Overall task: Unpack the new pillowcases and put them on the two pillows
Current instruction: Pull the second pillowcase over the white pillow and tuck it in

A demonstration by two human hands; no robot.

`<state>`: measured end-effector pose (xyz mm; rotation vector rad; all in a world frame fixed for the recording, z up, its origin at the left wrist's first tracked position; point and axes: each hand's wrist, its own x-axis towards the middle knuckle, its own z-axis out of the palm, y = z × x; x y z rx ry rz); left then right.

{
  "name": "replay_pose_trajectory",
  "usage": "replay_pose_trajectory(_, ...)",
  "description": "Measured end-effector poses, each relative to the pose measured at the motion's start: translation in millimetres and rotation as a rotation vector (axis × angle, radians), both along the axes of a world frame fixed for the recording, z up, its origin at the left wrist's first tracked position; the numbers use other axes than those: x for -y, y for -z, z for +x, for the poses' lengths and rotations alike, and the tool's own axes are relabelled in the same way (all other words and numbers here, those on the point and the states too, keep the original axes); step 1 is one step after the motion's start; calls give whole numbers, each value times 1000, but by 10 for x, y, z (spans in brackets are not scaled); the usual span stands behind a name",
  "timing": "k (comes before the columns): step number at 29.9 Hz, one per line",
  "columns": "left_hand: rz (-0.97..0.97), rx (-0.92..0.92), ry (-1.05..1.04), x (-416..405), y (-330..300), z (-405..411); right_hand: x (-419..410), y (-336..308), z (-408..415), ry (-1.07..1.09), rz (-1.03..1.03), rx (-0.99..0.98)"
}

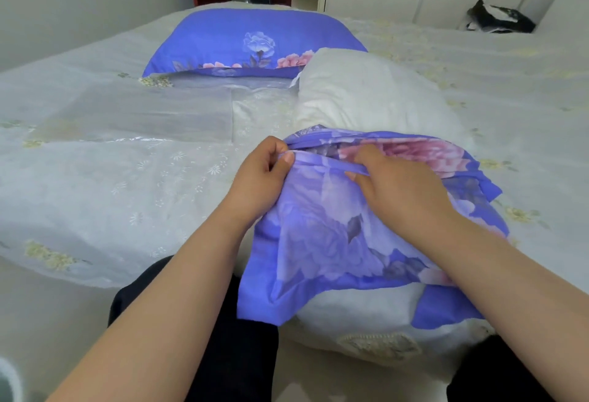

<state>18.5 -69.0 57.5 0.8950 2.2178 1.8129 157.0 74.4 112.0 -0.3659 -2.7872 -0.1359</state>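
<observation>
Bed (pixel 95 178): one pillow already cased (pixel 251 41) toward far edge, bare white pillow (pixel 366 98) mid-bed, loose blue floral pillowcase (pixel 334 242) at near edge, left hand (pixel 261 175) and right hand (pixel 398 184) fingers both pinching its open hem.

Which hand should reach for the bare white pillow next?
Probably the right hand: the bare white pillow lies just beyond it. The left hand, farther away, pinches the blue floral pillowcase edge and can hold the opening.
</observation>
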Motion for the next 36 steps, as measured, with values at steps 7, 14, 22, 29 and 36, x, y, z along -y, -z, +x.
replay_pose_trajectory(7, -207, 521, 357, -63, 56, -222, -98, 59, -365, -65, -568, 261)
replay_pose_trajectory(14, -155, 208, 61, -86, 67, -225, -706, 59, 31, 433, -272, -91)
replay_pose_trajectory(22, -155, 345, 242, -147, 22, -129, -1302, 310, 312, 583, -1423, -140)
replay_pose_trajectory(29, -87, -217, 113, -224, 74, 59, -1064, 443, 276, 148, -961, -719)
replay_pose_trajectory(36, 74, -290, 27, -330, 58, -245, -1127, 82, -83, 46, -779, -781)
